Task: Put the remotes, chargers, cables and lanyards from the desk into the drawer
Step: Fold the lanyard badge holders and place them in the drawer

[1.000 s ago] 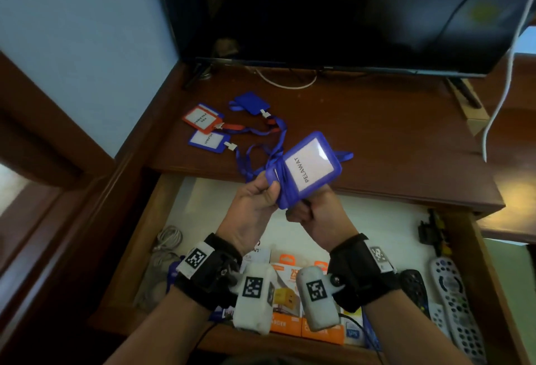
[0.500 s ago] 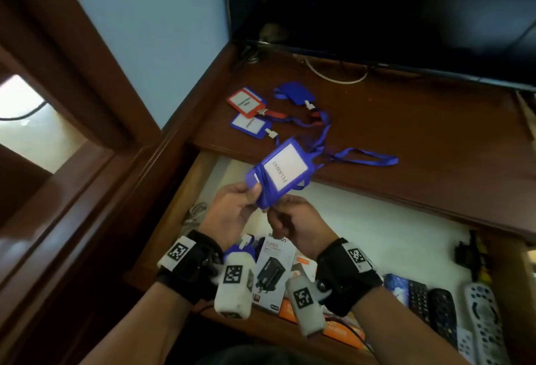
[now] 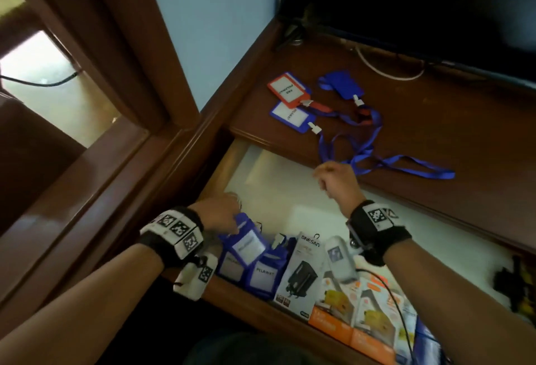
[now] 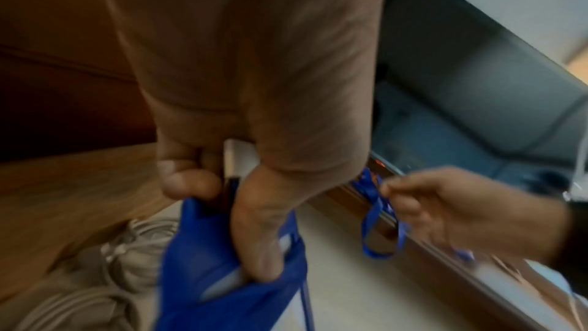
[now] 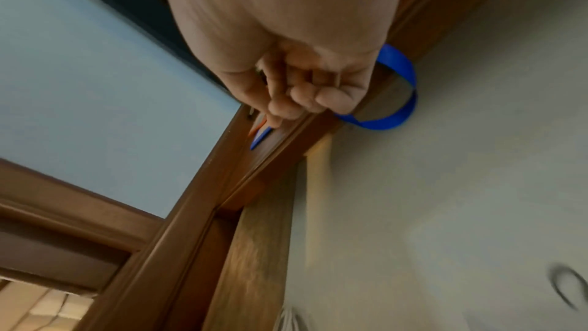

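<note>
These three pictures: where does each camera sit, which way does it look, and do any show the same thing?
Head: on the head, looking down at desk and open drawer; shows both forearms, left hand, right hand.
Left wrist: along the left hand gripping a blue badge holder over the drawer; right hand shows.
Right wrist: along the curled right hand toward the desk edge, wall beyond.
Shared: the blue strap appears in both wrist views.
</note>
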Motion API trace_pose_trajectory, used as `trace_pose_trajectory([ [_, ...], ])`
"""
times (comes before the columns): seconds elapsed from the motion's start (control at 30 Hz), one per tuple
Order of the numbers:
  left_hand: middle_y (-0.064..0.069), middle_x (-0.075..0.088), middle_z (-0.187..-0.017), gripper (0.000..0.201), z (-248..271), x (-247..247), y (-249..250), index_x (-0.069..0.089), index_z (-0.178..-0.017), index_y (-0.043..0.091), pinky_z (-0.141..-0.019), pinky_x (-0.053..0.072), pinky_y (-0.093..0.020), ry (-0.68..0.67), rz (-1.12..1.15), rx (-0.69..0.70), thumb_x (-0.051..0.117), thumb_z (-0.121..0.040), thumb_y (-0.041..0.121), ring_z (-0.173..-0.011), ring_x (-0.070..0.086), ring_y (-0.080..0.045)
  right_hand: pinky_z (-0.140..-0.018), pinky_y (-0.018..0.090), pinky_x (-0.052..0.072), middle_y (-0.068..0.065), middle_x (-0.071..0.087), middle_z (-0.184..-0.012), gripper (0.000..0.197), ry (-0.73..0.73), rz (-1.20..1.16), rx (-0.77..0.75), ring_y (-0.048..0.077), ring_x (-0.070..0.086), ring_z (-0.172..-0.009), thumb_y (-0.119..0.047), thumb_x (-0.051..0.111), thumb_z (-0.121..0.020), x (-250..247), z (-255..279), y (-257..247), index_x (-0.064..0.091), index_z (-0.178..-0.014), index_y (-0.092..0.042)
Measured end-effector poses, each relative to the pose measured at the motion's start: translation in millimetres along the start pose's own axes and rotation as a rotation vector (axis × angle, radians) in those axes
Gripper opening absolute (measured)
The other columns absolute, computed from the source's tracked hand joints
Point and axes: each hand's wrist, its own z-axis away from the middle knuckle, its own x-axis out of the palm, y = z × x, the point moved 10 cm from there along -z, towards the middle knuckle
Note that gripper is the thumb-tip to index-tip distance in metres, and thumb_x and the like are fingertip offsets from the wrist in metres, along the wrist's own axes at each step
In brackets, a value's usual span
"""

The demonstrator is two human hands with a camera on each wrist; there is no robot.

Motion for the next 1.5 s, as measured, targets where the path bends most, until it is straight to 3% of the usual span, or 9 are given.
trace_pose_trajectory([
  [0.1, -0.012, 0.062, -0.1, 0.021, -9.2, 13.0, 10.6, 0.064, -0.1, 0.0, -0.073, 0.039, -0.027, -0.171, -0.224, 0.046, 0.062, -0.087, 0.018, -0.098, 0.058, -0.025, -0.076, 0.034, 0.043, 0.012, 0.067, -0.083, 0.011, 0.16, 0.352, -0.181, 0.03, 0.06, -0.083, -0.017, 0.057, -0.081, -5.4, -24.8, -36.6, 0.065, -0.073, -0.017],
  [0.17, -0.012, 0.063, -0.094, 0.02, -14.2, 19.8, 21.8, 0.064, -0.102, -0.001, -0.069, 0.042, -0.029, -0.231, -0.305, 0.1, 0.06, -0.087, 0.012, -0.085, 0.059, -0.023, -0.09, 0.038, 0.037, 0.017, 0.059, -0.108, 0.019, 0.276, 0.503, -0.242, 0.036, 0.051, -0.105, -0.021, 0.059, -0.078, -5.3, -37.8, -52.2, 0.067, -0.093, -0.012],
  [0.33, -0.017, 0.064, -0.096, 0.016, -26.7, 33.3, 47.3, 0.064, -0.093, -0.002, -0.064, 0.043, -0.031, -0.27, -0.487, 0.29, 0.061, -0.088, 0.013, -0.084, 0.062, -0.029, -0.094, 0.046, 0.035, 0.019, 0.041, -0.133, 0.063, 0.447, 0.633, -0.087, 0.039, 0.037, -0.12, -0.043, 0.067, -0.081, -0.5, -55.0, -35.7, 0.049, -0.131, -0.01],
  [0.43, -0.013, 0.061, -0.099, 0.014, -35.7, 41.8, 49.9, 0.057, -0.083, 0.005, -0.064, 0.042, -0.032, -0.281, -0.544, 0.362, 0.063, -0.087, 0.017, -0.077, 0.055, -0.024, -0.091, 0.05, 0.035, 0.022, 0.044, -0.128, 0.055, 0.522, 0.744, -0.117, 0.042, 0.04, -0.115, -0.045, 0.059, -0.088, 8.0, -51.7, -25.3, 0.051, -0.128, -0.008],
  [0.63, -0.015, 0.062, -0.11, 0.03, -55.4, 50.8, 38.0, 0.062, -0.109, 0.002, -0.068, 0.044, -0.033, -0.239, -0.543, 0.395, 0.064, -0.087, 0.023, -0.096, 0.061, -0.03, -0.085, 0.051, 0.035, 0.022, 0.054, -0.108, 0.019, 0.643, 0.744, -0.234, 0.042, 0.047, -0.104, -0.019, 0.053, -0.09, 7.8, -46.9, -27.2, 0.057, -0.101, -0.005],
  [0.97, -0.006, 0.055, -0.111, 0.045, -71.3, 34.0, 20.9, 0.061, -0.104, 0.013, -0.071, 0.046, -0.035, -0.21, -0.432, 0.304, 0.072, -0.077, 0.047, -0.093, 0.057, -0.024, -0.076, 0.047, 0.04, 0.026, 0.063, -0.091, 0.013, 0.477, 0.705, -0.339, 0.044, 0.052, -0.093, 0.002, 0.05, -0.085, 2.7, -47.3, -35.2, 0.061, -0.091, 0.005],
  [1.17, 0.0, 0.043, -0.121, 0.028, -60.9, -82.1, 42.9, 0.058, -0.109, 0.018, -0.09, 0.047, -0.033, 0.428, -0.003, 0.393, 0.064, -0.086, 0.035, -0.111, 0.045, -0.016, -0.064, 0.027, 0.037, 0.016, 0.067, -0.078, 0.014, 0.436, 0.539, -0.289, 0.034, 0.061, -0.077, 0.008, 0.056, -0.078, -19.2, -32.2, -40.7, 0.066, -0.077, -0.002],
  [1.3, -0.004, 0.027, -0.139, 0.068, -57.9, -130.2, 56.2, 0.04, -0.131, 0.022, -0.1, 0.036, -0.032, 0.697, 0.147, 0.408, 0.076, -0.074, 0.032, -0.124, 0.028, -0.022, -0.059, 0.032, 0.046, 0.007, 0.063, -0.071, 0.014, 0.354, 0.365, -0.359, 0.023, 0.059, -0.064, 0.006, 0.06, -0.081, -23.6, 0.0, -57.2, 0.065, -0.074, -0.004],
  [1.5, 0.006, 0.024, -0.151, 0.086, -88.2, -104.0, 119.8, 0.029, -0.141, 0.033, -0.109, 0.027, -0.046, 0.437, 0.129, 0.544, 0.07, -0.069, 0.053, -0.139, 0.016, -0.025, -0.055, 0.01, 0.04, -0.003, 0.056, -0.071, 0.016, 0.188, 0.21, -0.304, -0.001, 0.051, -0.058, 0.006, 0.057, -0.087, -29.2, 31.9, -61.9, 0.059, -0.077, -0.006],
])
